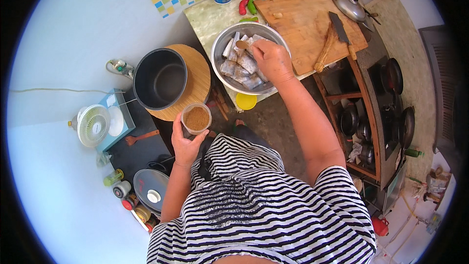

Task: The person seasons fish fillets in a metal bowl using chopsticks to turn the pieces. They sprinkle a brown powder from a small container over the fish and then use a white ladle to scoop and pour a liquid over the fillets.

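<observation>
My left hand point(187, 143) holds a small clear plastic tub of brown ground spice point(196, 118) near the edge of a round woven mat. My right hand point(272, 58) is over a steel bowl point(216, 69), gripping a small spoon point(242, 44) whose bowl end carries brown powder; its handle is hidden in my fingers. Silvery fish pieces point(246, 62) lie in the steel bowl, some dusted with brown. A yellow plastic lid point(246, 101) rests by the counter's near edge, just below the bowl. The deep black pot point(160, 79) on the mat stands left of the steel bowl.
A wooden cutting board point(293, 25) right of the bowl bears a cleaver point(340, 27), a wooden stick-like tool and a garlic clove point(277, 15). Red and green chillies point(244, 6) lie behind the bowl. Jars line the wall. A small fan point(93, 125) and a lidded pan point(151, 187) are at left.
</observation>
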{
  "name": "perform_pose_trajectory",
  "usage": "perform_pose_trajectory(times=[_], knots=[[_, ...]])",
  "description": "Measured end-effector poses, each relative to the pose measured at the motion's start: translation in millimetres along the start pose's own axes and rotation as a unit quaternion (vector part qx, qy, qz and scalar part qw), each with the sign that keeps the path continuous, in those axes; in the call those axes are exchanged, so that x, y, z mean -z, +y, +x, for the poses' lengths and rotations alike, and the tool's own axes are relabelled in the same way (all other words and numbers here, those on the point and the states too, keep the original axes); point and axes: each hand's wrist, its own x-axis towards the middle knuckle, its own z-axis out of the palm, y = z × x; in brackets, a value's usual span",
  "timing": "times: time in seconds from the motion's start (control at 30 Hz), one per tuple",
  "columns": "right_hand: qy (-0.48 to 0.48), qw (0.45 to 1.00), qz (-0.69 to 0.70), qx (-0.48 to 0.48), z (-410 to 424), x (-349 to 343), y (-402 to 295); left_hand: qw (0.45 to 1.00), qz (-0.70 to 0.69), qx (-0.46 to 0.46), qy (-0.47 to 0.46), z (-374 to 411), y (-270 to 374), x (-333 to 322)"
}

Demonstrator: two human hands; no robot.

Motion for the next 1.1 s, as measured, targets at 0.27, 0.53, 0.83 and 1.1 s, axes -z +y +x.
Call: perform_pose_trajectory(times=[0.27, 0.53, 0.83, 1.1], knots=[[-0.044, 0.969, 0.236, -0.063, -41.9, 60.2, -76.7, 0.996, 0.068, -0.057, 0.002, 21.5, 16.0, -5.1], [-0.186, 0.966, 0.108, 0.140, -71.3, 41.0, -112.6, 0.980, 0.115, -0.155, -0.043, 35.8, 32.3, -19.9], [-0.203, 0.925, 0.299, -0.118, -76.5, 38.7, -98.4, 0.988, 0.102, -0.104, -0.051, 30.4, 27.6, -21.1], [-0.162, 0.870, 0.381, -0.267, -66.1, 51.8, -69.0, 0.994, 0.062, -0.067, -0.062, 32.4, 24.3, -28.0]])
